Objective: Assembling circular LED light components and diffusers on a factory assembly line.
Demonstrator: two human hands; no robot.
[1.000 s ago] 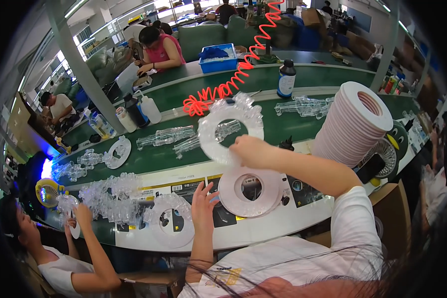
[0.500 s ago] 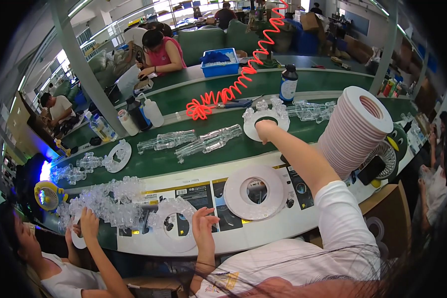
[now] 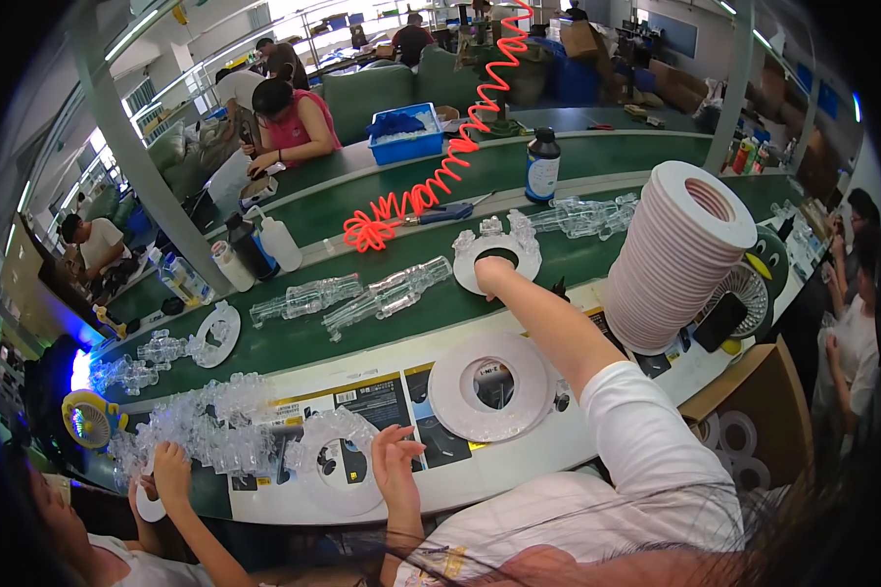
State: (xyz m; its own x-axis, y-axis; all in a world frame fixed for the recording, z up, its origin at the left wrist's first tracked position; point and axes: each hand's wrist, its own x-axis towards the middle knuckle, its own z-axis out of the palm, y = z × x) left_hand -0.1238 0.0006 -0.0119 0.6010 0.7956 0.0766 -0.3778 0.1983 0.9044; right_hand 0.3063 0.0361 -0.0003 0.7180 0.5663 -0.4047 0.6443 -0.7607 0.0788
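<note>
My right hand reaches out over the green conveyor belt and grips the near rim of a white ring; its fingers dip into the hole and are partly hidden. Clear plastic pieces stand on the ring's far side. My left hand hovers by the worktop's front edge, fingers apart and slightly bent, with nothing in it. Just left of it lies another white ring with clear pieces around its upper rim. A short pile of flat white rings rests between my arms.
A tall stack of white rings stands right of my arm, before a fan. Long clear plastic assemblies lie on the belt. A co-worker's hand works beside heaped clear parts. A red coiled hose hangs beyond.
The whole view has tilted and shifted slightly. My right hand stays at the ring on the belt, and my left hand keeps nearly the same pose.
</note>
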